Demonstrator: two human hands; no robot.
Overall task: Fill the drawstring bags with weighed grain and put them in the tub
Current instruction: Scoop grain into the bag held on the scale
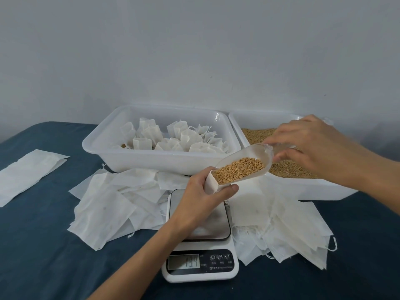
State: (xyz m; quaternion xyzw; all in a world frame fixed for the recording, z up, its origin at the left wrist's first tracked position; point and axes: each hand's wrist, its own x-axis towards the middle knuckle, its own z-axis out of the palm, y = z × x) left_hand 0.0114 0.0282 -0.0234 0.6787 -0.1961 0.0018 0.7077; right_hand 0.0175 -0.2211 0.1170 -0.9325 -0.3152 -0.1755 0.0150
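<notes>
Cloth in dark blue [43, 245] covers the table, and at its far left lies a flat white packet [28, 172], long and rectangular. Next to it, loose empty bags [112, 202] of thin, slightly creased white fabric spread in an overlapping heap, their drawstrings trailing at the edges. Behind the heap stands a white plastic tub [151, 161], rectangular with rounded corners and a glossy rim, holding filled bags [179, 139] that sit plump and gathered at the neck.

At centre, a white kitchen scale [200, 252] with a smooth grey glass platform rests on the cloth; its display appears to read 13.4. Above the platform, the left hand [205, 191] grips an open bag [211, 182], fingers and thumb curled round its sides, the mouth held up and apart from the scale. A clear plastic scoop [244, 163], rounded and tilted down toward that mouth, carries golden-brown grain [238, 169], small oval kernels piled to its lip.

The right hand [313, 146] pinches the scoop's handle between thumb and fingers. Beneath it sits a second white tub [303, 189], filled with more grain of the same colour. More empty bags [292, 230] fan out over the cloth in front of this tub, just right of the scale.
</notes>
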